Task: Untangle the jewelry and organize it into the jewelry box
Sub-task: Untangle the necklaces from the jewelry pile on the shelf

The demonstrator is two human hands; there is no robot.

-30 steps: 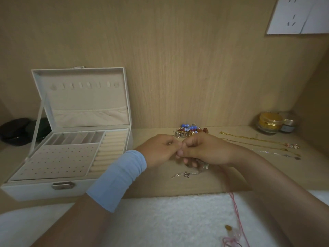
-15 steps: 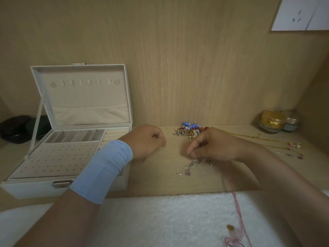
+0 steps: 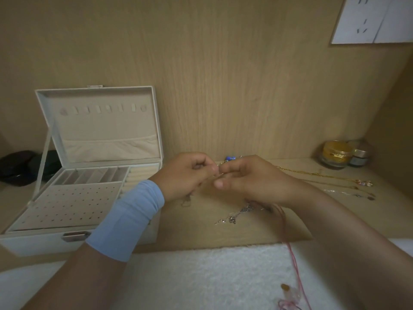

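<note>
The fine strand (image 3: 220,169) pinched between left hand (image 3: 185,175) and right hand (image 3: 252,179) is too small to identify. Behind the grip, a bead cluster (image 3: 231,158) is mostly hidden. Nearer, a pink cord (image 3: 293,265) leaves the bottom edge.

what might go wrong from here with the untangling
1. The left hand and right hand both pinch a small jewelry piece, too fine to identify; pulling apart hard may tighten a knot or snap it.
2. The pink cord runs from under the right wrist onto the white towel; a wrist move could drag it into the silver chain.
3. The right forearm lies close to the laid-out gold necklaces and might sweep them together.
</note>
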